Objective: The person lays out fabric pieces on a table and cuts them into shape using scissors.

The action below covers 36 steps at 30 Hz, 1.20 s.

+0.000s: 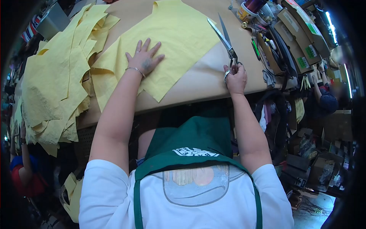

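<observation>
Just right of the yellow sheet (179,42) on the table (207,76), the right hand (238,81) grips the scissors (230,49) by their handles, parted blades pointing away from the body near the sheet's corner, while the left hand (145,61) lies spread on the sheet.

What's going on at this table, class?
A person in a green apron stands or sits at a table. The left hand is spread flat on a yellow sheet of material. The right hand holds large scissors with the blades open, their tips near the sheet's edge. More yellow pieces lie heaped to the left, and boxes and small tools sit to the right.
</observation>
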Available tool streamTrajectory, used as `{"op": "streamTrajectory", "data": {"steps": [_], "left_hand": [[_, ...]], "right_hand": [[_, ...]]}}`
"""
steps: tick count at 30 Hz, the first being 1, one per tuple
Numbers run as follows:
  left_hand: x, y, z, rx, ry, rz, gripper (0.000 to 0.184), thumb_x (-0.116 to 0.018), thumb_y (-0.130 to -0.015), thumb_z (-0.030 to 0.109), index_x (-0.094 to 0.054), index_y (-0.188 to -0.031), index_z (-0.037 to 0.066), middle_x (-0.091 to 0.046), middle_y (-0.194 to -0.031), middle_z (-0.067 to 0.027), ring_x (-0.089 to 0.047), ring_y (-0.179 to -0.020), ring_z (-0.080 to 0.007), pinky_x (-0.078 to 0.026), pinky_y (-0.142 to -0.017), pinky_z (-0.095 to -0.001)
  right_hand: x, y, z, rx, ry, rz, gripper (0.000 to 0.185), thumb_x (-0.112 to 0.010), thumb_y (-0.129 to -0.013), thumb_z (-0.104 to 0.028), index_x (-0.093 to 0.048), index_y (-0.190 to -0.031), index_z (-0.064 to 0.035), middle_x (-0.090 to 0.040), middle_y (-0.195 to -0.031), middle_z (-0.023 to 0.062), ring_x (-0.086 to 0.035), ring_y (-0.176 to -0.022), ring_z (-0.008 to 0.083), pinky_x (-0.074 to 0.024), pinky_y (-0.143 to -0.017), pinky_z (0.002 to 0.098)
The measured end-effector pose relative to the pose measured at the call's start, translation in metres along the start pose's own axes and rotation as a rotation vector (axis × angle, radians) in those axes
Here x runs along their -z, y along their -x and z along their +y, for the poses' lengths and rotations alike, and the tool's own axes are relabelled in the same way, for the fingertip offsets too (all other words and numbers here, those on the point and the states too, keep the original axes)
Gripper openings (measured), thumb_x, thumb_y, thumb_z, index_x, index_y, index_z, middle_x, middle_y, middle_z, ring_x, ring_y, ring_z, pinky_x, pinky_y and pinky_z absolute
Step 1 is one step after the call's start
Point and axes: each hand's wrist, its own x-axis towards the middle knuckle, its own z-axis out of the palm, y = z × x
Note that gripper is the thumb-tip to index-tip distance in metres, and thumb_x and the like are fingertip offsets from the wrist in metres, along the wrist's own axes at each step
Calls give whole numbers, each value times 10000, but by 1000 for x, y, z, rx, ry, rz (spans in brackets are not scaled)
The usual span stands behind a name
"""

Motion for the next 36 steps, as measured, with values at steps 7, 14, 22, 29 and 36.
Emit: {"op": "streamTrajectory", "data": {"steps": [7,14,22,29,36], "left_hand": [[-2,-22,-19,-50,13,160,442,-435,-794,501,-421,-1199,325,-293,-1331,-38,-234,-1239,-242,-217,-897,-633],[-11,-33,-11,-242,149,381,317,-604,-726,347,-589,-978,154,-512,-1124,-40,-502,-1003,-243,-408,-811,-415],[-24,-6,45,-335,262,358,395,-585,-735,397,-579,-1004,108,-517,-1132,-51,-435,-1105,-263,-365,-854,-494],[-25,-54,-9,63,1494,197,256,-465,-856,262,-582,-885,36,-580,-836,-59,-563,-754,-164,-456,-680,-268],[-19,-33,-27,-113,2482,-127,391,-328,-907,278,-396,-1185,12,-489,-1141,-132,-496,-1028,-257,-399,-894,-350]], "right_hand": [[-22,8,-11,129,-521,-218,345,-663,-698,-263,-494,-855,-6,-592,-776,121,-560,-718,312,-427,-662,396],[-36,7,-69,22,-273,-147,310,-620,-721,-224,-470,-902,-21,-606,-873,107,-559,-846,273,-337,-788,386],[-37,4,-64,-54,-322,-81,287,-618,-721,-258,-467,-841,-46,-598,-827,85,-564,-809,252,-340,-776,394],[-36,5,-67,-34,-348,23,261,-647,-718,-195,-474,-771,-7,-551,-684,109,-537,-621,241,-438,-599,328],[-39,2,-81,27,-243,-183,301,-617,-719,-310,-487,-801,-51,-582,-733,82,-557,-712,253,-369,-707,376]]}}
